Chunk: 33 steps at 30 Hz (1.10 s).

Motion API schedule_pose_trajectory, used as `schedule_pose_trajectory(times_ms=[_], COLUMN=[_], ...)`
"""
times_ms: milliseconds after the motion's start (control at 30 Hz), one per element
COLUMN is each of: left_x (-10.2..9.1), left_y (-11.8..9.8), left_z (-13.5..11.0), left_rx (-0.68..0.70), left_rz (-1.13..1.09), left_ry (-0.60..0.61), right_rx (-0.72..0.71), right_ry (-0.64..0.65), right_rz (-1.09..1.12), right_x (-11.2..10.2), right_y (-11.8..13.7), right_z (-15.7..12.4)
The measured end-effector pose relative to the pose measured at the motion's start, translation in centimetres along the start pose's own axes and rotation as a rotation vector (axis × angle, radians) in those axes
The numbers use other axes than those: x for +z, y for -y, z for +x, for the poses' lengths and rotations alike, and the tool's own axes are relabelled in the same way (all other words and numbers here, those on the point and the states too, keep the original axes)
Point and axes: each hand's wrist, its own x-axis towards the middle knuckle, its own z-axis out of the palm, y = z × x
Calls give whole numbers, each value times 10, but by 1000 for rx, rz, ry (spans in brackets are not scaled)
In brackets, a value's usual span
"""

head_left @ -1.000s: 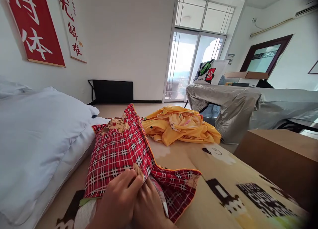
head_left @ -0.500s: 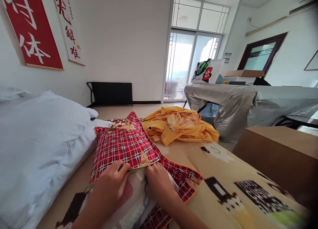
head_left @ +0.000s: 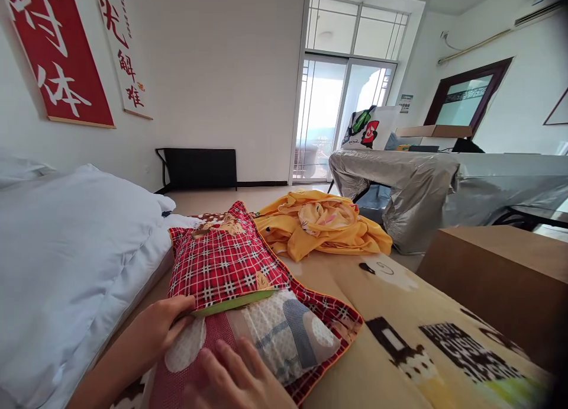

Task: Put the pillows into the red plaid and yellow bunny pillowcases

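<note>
A red plaid pillowcase [head_left: 222, 261] with orange trim lies partly over a pillow [head_left: 270, 332] patterned in white, pink and blue-grey. The pillow's near part sticks out of the case's mouth, where a green inner edge shows. My left hand [head_left: 155, 323] pinches that mouth at its left corner. Lower down, my right hand [head_left: 242, 376] rests on the pillow with its fingers spread, slightly blurred. More red plaid cloth shows beneath the pillow on the right.
White bedding [head_left: 80, 267] is heaped at the left. Beyond the pillowcase lies a crumpled yellow cloth [head_left: 328, 225]. A patterned beige blanket [head_left: 346, 296] covers the bed. On the right stand a cardboard box [head_left: 497, 284] and a table under a silver cover [head_left: 408, 184].
Both hands have come off the middle of the case's mouth. The left has gone to its left corner, the right down onto the pillow. More of the pillow now shows.
</note>
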Motion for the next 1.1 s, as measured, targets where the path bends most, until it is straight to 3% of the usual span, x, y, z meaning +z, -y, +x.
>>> schedule_pose_trajectory(times_ms=[100, 167, 300, 433, 533, 767, 900, 1100], left_x=[2, 3, 9, 12, 11, 21, 31, 44], left_y=[3, 3, -4, -11, -11, -29, -48, -66], left_z=[1, 2, 4, 9, 13, 15, 7, -2], left_rx=[29, 50, 73, 94, 111, 228, 338, 493], left_rz=[10, 15, 16, 16, 46, 15, -44, 32], left_ry=[-46, -68, -88, -168, -222, -449, -438, -365], right_rx=[67, 159, 334, 468, 535, 530, 461, 535], right_ry=[-4, 20, 9, 101, 46, -98, -86, -154], right_rz=[42, 41, 9, 127, 164, 131, 74, 32], right_x=[32, 41, 35, 21, 14, 19, 27, 30], right_y=[15, 14, -4, -27, -43, -46, -41, -61], right_z=[9, 13, 13, 10, 10, 2, -4, -11])
